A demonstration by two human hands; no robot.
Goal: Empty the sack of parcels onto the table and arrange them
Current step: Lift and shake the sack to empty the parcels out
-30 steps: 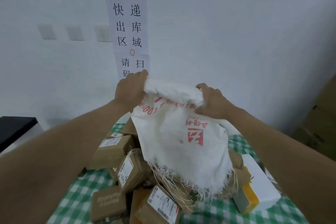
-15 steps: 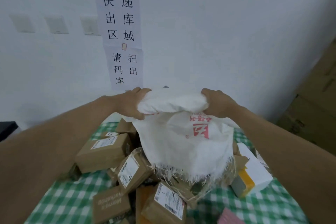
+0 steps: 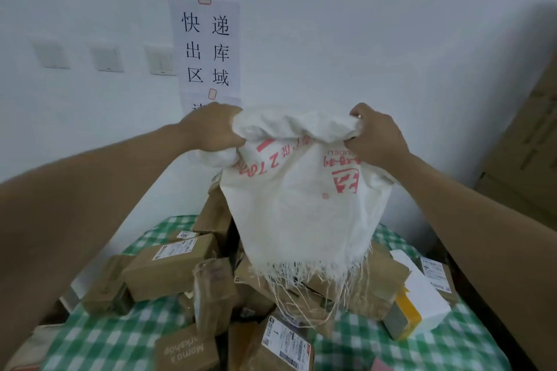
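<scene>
A white woven sack (image 3: 304, 205) with red print hangs upside down above the table, its frayed open mouth pointing down at a heap of parcels. My left hand (image 3: 211, 129) grips one bunched bottom corner and my right hand (image 3: 376, 135) grips the other. Beneath it brown cardboard parcels (image 3: 171, 268) lie jumbled on the green-and-white checked table (image 3: 114, 337). A white and yellow box (image 3: 419, 301) lies at the right of the heap. A labelled parcel (image 3: 286, 343) sits at the front. Whether anything is still inside the sack is hidden.
A paper sign (image 3: 208, 48) with Chinese characters hangs on the white wall behind. Three wall switches (image 3: 105, 57) sit to its left. Large cardboard cartons (image 3: 524, 147) stand stacked at the far right. A labelled parcel (image 3: 437, 277) lies at the table's right edge.
Both hands have lifted the sack higher after a dip half a second ago. More parcels are uncovered under its frayed mouth.
</scene>
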